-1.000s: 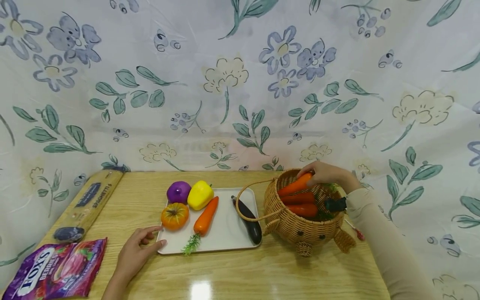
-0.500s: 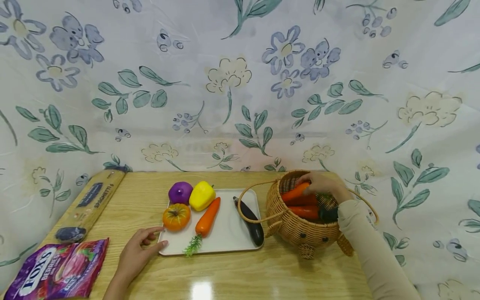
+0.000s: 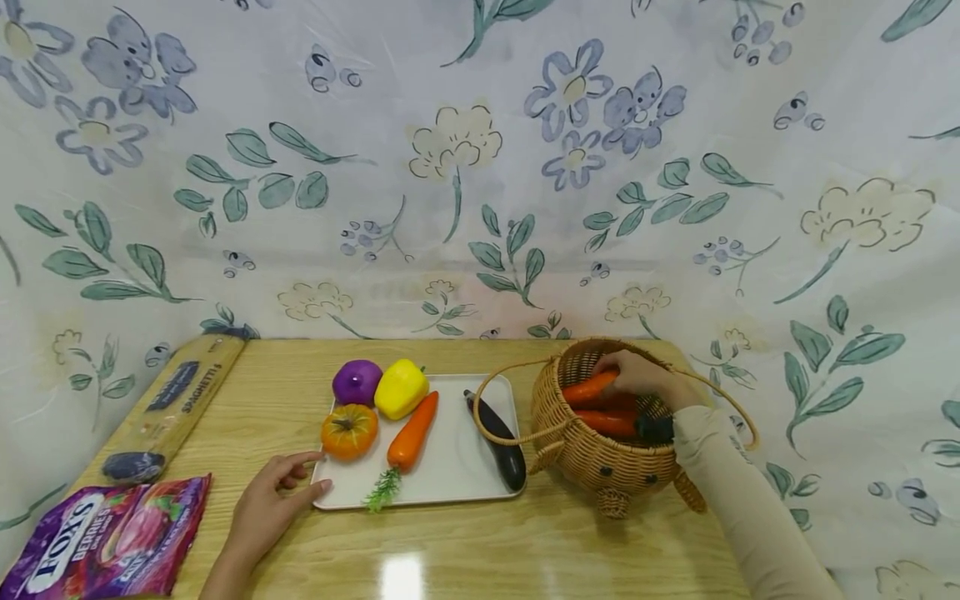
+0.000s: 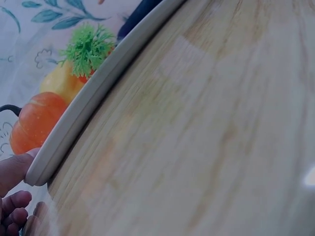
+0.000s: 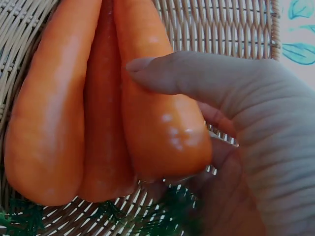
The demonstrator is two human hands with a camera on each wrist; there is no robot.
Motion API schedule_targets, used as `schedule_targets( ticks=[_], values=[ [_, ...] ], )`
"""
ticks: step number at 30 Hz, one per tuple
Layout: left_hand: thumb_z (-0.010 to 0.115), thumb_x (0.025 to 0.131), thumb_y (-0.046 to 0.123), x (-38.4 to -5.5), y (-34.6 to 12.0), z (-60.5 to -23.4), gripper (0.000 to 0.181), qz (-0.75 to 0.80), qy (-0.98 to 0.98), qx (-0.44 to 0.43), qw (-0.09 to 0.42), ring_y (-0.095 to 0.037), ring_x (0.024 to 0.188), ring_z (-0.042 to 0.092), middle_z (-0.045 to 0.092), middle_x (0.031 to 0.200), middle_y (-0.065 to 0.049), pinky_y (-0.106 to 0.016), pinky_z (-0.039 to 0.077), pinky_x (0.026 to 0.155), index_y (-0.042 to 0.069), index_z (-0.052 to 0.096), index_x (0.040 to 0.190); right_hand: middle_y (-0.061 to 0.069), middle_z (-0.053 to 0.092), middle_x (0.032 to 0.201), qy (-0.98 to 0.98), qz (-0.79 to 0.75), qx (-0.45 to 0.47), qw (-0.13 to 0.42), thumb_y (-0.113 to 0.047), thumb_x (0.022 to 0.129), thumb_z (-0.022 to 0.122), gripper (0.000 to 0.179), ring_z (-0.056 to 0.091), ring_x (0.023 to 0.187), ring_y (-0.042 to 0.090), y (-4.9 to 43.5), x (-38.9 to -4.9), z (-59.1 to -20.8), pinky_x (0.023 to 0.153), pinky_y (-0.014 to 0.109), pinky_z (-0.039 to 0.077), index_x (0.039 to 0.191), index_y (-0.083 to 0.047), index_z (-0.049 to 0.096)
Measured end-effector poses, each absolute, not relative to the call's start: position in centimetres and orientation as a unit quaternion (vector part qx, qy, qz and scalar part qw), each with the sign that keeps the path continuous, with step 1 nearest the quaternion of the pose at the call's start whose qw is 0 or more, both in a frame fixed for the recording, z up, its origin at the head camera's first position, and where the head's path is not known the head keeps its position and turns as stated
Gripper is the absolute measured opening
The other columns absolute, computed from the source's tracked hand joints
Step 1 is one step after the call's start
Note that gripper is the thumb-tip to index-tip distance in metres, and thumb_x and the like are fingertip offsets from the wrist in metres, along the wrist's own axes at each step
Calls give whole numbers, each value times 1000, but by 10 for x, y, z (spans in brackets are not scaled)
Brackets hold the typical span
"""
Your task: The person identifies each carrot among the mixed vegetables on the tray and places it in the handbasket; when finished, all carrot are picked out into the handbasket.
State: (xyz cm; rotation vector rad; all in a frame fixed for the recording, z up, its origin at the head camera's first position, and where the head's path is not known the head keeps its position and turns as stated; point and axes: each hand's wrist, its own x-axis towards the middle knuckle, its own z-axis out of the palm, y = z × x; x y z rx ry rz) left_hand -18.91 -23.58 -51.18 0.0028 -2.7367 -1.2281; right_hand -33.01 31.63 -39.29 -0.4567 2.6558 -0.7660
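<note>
In the head view my right hand [image 3: 636,375] reaches into a wicker basket [image 3: 581,458] at the right. It grips a toy carrot [image 5: 165,132] there, thumb on top and fingers on the far side. Two more carrots [image 5: 49,113] lie beside it in the right wrist view. My left hand [image 3: 270,500] touches the near left corner of a white tray [image 3: 457,467], index finger and thumb at the rim. On the tray are an orange pumpkin [image 3: 349,432], a purple round vegetable [image 3: 356,382], a yellow pepper [image 3: 401,389], a carrot [image 3: 408,437] and an eggplant [image 3: 501,443].
A spaghetti pack [image 3: 180,400] lies at the left table edge, with a purple Fox's bag [image 3: 112,537] nearer me. The basket's hooped handle [image 3: 487,417] droops over the tray's right side. A floral curtain [image 3: 390,167] hangs behind the table.
My right hand has gone deeper into the basket with the carrot, moving slightly down. The basket's right handle has come into sight. My left hand stays at the tray corner.
</note>
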Motion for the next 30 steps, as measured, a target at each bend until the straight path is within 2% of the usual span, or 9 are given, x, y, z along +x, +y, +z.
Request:
schedule_targets(
  ticks=[7,11,14,19,22,26,30],
  values=[
    [77,86,37,-187,-239,-509,42,-415,-906,-5,79,1,87,50,61,104,0,-15,43,75,19,70,124,18,64,113,940,-251,-166,162,-14,78,77,44,58,92,26,311,-327,-389,79,38,49,118,-1,67],
    [77,86,38,-187,-239,-509,41,-416,-906,-2,83,1,87,50,61,104,0,-14,42,75,19,70,123,22,63,122,937,-262,-175,149,-16,82,75,43,60,107,35,308,-325,-385,91,48,50,120,1,66],
    [78,86,37,-188,-238,-511,42,-419,-905,2,80,0,87,50,61,103,0,-15,42,76,19,70,123,22,61,127,939,-263,-168,141,-24,86,75,46,57,116,40,306,-324,-381,96,54,48,123,1,64],
    [77,86,40,-190,-235,-514,44,-419,-906,5,60,-3,87,49,60,101,0,-21,43,77,19,69,124,19,61,130,946,-235,-163,154,-38,89,72,55,56,120,39,304,-326,-365,98,53,47,129,-1,61],
    [77,86,41,-190,-234,-514,45,-417,-907,9,53,-5,87,49,60,101,0,-24,43,78,19,69,124,19,61,132,943,-225,-182,165,-39,91,69,56,55,123,38,296,-325,-348,101,53,45,131,0,60],
    [77,86,42,-190,-237,-512,46,-410,-911,8,53,-5,87,50,60,102,-1,-24,43,77,19,69,125,18,64,126,937,-243,-215,134,-34,92,70,50,60,118,36,271,-312,-324,100,52,47,127,0,62],
    [76,86,41,-189,-238,-513,46,-410,-910,3,57,-4,87,50,60,103,-1,-24,44,77,18,69,125,15,67,114,930,-279,-221,95,-29,92,72,44,65,103,30,226,-286,-308,89,45,53,124,0,63]
  ],
)
